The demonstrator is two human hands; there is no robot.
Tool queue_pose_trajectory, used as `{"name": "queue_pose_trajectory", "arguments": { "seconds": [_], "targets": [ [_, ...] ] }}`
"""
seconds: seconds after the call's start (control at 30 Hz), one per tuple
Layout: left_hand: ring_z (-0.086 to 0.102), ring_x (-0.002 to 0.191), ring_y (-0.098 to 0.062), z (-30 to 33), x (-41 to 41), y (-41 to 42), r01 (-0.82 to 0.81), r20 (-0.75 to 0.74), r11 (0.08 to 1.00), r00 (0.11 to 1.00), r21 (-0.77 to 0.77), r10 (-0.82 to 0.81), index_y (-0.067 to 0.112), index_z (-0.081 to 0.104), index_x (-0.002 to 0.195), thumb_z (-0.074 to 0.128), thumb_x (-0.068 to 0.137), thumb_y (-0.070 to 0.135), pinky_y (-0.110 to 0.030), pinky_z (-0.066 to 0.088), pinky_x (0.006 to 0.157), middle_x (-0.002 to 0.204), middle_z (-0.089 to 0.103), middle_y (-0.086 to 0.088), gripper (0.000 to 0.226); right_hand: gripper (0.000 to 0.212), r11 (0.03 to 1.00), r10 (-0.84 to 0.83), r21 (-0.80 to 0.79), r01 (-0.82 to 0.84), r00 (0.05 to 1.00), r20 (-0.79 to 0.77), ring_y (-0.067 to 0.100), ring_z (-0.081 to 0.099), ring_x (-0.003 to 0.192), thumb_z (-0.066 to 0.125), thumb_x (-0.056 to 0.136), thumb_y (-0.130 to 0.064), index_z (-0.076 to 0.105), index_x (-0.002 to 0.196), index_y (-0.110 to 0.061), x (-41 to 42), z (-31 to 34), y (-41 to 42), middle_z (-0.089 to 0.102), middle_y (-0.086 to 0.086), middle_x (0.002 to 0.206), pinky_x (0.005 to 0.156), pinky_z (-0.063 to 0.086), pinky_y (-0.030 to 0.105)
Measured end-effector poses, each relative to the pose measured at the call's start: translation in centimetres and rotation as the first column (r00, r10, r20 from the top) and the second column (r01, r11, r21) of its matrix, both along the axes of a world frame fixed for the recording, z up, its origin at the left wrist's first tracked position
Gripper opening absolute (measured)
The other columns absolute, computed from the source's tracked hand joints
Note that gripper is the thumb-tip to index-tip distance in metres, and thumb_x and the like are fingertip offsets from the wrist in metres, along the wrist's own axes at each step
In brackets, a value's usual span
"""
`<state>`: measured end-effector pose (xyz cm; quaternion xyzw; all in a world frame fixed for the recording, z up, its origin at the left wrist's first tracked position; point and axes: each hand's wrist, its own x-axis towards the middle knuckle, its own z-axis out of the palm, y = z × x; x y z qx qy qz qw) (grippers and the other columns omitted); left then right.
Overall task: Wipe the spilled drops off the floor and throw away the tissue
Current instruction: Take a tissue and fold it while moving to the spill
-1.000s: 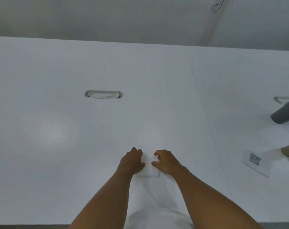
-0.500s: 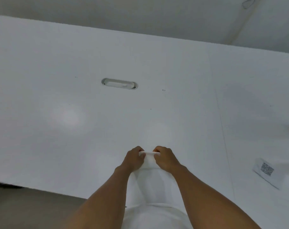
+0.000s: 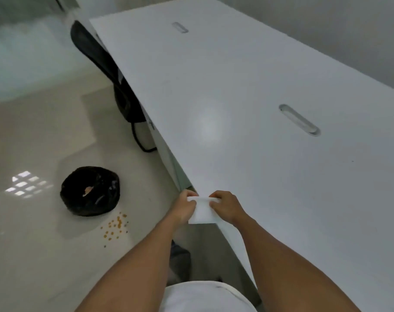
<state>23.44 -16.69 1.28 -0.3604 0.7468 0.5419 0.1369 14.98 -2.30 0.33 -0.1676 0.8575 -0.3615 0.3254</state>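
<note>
i am gripping the tissue [image 3: 202, 211] with both hands, left hand [image 3: 185, 207] and right hand [image 3: 227, 206] pinching its top corners at the counter [image 3: 247, 122] edge; spilled drops [image 3: 115, 226] are lying on the floor [image 3: 33, 244], lower left of my hands, beside the bin [image 3: 90, 191].

Legible text, labels, brands, numbers, signs: we find none. We read no print on the desk [image 3: 259, 131], nor any marking on the black-lined bin [image 3: 90, 191] on the floor.

A long white desk [image 3: 247, 109] with two oval cable slots [image 3: 299, 120], and a black chair [image 3: 114, 82] tucked under it.
</note>
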Motion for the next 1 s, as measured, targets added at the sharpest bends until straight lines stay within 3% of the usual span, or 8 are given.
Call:
{"name": "queue_pose_trajectory", "arguments": {
  "seconds": [0.17, 0.27, 0.37, 0.43, 0.6, 0.73, 0.87, 1.0],
  "targets": [
    [0.060, 0.090, -0.018, 0.2, 8.9, -6.3, -0.284, -0.131, 0.955, 0.953, -0.084, 0.272, 0.021, 0.062, 0.104, 0.053, 0.094, 0.013, -0.029, 0.047, 0.064, 0.102, 0.063, 0.001, 0.016, 0.024, 0.973, 0.232, 0.010, -0.232, 0.970, -0.072, 0.020, 0.060, 0.091, 0.059, 0.086, -0.019, 0.071, 0.106, -0.011, 5.4, 0.8, -8.3, 0.068, 0.004, 0.104, 0.072, 0.043, 0.026],
    [0.058, 0.093, -0.019, -0.1, 13.1, -9.6, -0.411, -0.181, 0.907, 0.903, -0.094, 0.391, 0.020, 0.060, 0.108, 0.055, 0.095, 0.013, -0.028, 0.047, 0.065, 0.106, 0.062, -0.001, 0.015, 0.021, 0.945, 0.327, 0.013, -0.328, 0.939, -0.101, 0.019, 0.057, 0.084, 0.060, 0.087, -0.015, 0.071, 0.103, -0.007, 8.5, 1.2, -12.8, 0.062, 0.002, 0.091, 0.069, 0.039, 0.023],
    [0.060, 0.099, -0.019, -0.5, 16.9, -13.1, -0.526, -0.242, 0.849, 0.831, -0.046, 0.501, 0.022, 0.058, 0.114, 0.059, 0.096, 0.018, -0.029, 0.050, 0.070, 0.112, 0.061, -0.003, 0.019, 0.018, 0.931, 0.363, 0.014, -0.365, 0.922, -0.134, 0.018, 0.056, 0.080, 0.060, 0.086, -0.013, 0.072, 0.100, -0.009, 11.6, 1.3, -17.2, 0.061, 0.000, 0.086, 0.057, 0.037, 0.018],
    [0.062, 0.099, -0.018, -0.6, 19.6, -15.4, -0.577, -0.282, 0.816, 0.776, 0.043, 0.564, 0.025, 0.054, 0.119, 0.063, 0.096, 0.019, -0.027, 0.056, 0.064, 0.112, 0.060, -0.004, 0.026, 0.019, 0.945, 0.321, -0.020, -0.326, 0.938, -0.134, 0.017, 0.056, 0.081, 0.060, 0.086, -0.012, 0.072, 0.100, -0.011, 13.9, 1.3, -20.3, 0.062, -0.002, 0.087, 0.061, 0.038, 0.020],
    [0.061, 0.103, -0.024, -1.2, 25.5, -21.9, -0.582, -0.296, 0.804, 0.752, 0.123, 0.589, 0.024, 0.063, 0.112, 0.064, 0.091, 0.004, -0.037, 0.064, 0.073, 0.120, 0.058, -0.007, 0.028, 0.024, 0.953, 0.284, -0.078, -0.294, 0.952, -0.115, 0.015, 0.059, 0.085, 0.064, 0.083, -0.013, 0.071, 0.106, -0.018, 19.6, 0.3, -27.9, 0.065, -0.004, 0.096, 0.073, 0.041, 0.023],
    [0.059, 0.109, -0.028, -2.0, 28.7, -26.5, -0.587, -0.266, 0.801, 0.759, 0.117, 0.595, 0.021, 0.067, 0.115, 0.066, 0.091, 0.003, -0.033, 0.064, 0.073, 0.126, 0.057, -0.007, 0.030, 0.028, 0.958, 0.247, -0.132, -0.254, 0.967, -0.070, 0.015, 0.058, 0.088, 0.063, 0.084, -0.009, 0.070, 0.110, -0.017, 22.8, -0.3, -32.7, 0.063, -0.005, 0.096, 0.075, 0.040, 0.021],
    [0.059, 0.113, -0.030, -3.6, 30.0, -30.0, -0.600, -0.224, 0.789, 0.757, 0.133, 0.614, 0.021, 0.066, 0.121, 0.068, 0.089, 0.003, -0.033, 0.064, 0.072, 0.130, 0.055, -0.007, 0.037, 0.038, 0.951, 0.259, -0.166, -0.260, 0.965, -0.027, 0.017, 0.059, 0.087, 0.064, 0.087, -0.011, 0.065, 0.122, -0.025, 23.6, -1.3, -36.5, 0.060, -0.006, 0.093, 0.077, 0.050, 0.026],
    [0.058, 0.115, -0.033, -5.8, 29.2, -32.5, -0.643, -0.201, 0.745, 0.718, 0.175, 0.667, 0.019, 0.064, 0.125, 0.068, 0.089, 0.000, -0.038, 0.065, 0.076, 0.133, 0.055, -0.008, 0.041, 0.044, 0.932, 0.333, -0.165, -0.324, 0.942, 0.032, 0.016, 0.058, 0.095, 0.065, 0.091, -0.014, 0.059, 0.132, -0.028, 22.3, -3.3, -39.3, 0.061, -0.003, 0.113, 0.087, 0.054, 0.031]
  ]
}}
